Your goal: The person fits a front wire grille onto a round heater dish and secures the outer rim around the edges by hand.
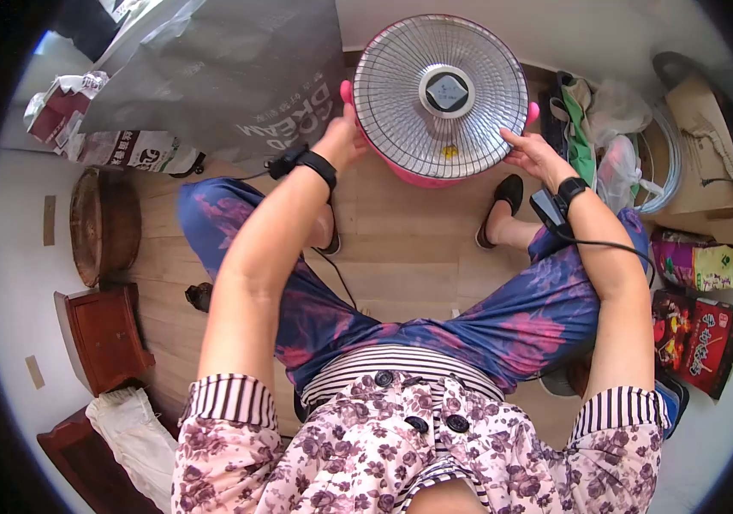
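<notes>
A round dish heater (401, 107) with a silver reflector, a wire grille and a pink rim is in front of me, its grille facing up toward me. My left hand (347, 141) is closed on its lower left edge, the fingers mostly hidden behind the rim. At the lower right edge, my right hand (538, 157) grips it, thumb over the grille and the other fingers partly out of sight. Pink knobs stick out on both sides of the rim. Each wrist wears a black band with a small device; a cable runs from the one on the right.
Against the wall at upper left leans a large grey bag (221, 86). A wooden tub (105, 227) and a reddish wooden box (110, 334) stand at left. On the right are plastic bags (619, 167), a coiled hose (666, 163), a cardboard box (709, 128) and a red-black package (699, 343).
</notes>
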`<state>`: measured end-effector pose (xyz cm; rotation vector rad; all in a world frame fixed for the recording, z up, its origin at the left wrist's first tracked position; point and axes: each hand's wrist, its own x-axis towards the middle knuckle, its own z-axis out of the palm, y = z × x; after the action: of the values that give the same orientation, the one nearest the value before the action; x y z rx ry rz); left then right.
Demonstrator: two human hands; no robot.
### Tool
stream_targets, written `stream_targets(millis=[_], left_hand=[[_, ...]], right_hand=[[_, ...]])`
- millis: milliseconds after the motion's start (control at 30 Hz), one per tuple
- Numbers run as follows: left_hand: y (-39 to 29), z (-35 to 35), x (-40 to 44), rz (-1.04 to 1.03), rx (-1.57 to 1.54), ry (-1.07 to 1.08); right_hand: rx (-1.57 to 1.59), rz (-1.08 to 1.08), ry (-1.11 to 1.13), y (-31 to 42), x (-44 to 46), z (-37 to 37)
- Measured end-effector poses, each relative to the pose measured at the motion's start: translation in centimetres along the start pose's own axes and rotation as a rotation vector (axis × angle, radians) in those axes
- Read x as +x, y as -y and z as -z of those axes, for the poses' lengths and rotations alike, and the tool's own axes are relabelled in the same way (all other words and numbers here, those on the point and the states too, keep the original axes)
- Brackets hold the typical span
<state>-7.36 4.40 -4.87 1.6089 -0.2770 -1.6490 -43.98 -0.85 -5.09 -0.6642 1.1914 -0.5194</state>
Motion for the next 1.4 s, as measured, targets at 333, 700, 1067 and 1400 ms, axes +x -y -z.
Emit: stream_targets(millis=[333,700,1067,1400], left_hand=[[0.4,1.1,3.4,-0.051,-0.342,-0.016],[0.3,1.1,4.7,-0.392,0.077,-0.256],[0.6,2.3,1.3,-0.342,0.184,-0.224],[2.4,4.3,0.5,-0.291,-0.085,-0.061]], right_hand=[[-0.019,0.004,0.048,-0.2,-0.5,-0.3],[0.009,0.004,-0.145,0.4,-0.3,-1.5],[-0.047,-0.036,-0.149,1.1,-0.3,-1.0],[-0.108,0.02,-0.083,0.5,-0.8,-1.8]])
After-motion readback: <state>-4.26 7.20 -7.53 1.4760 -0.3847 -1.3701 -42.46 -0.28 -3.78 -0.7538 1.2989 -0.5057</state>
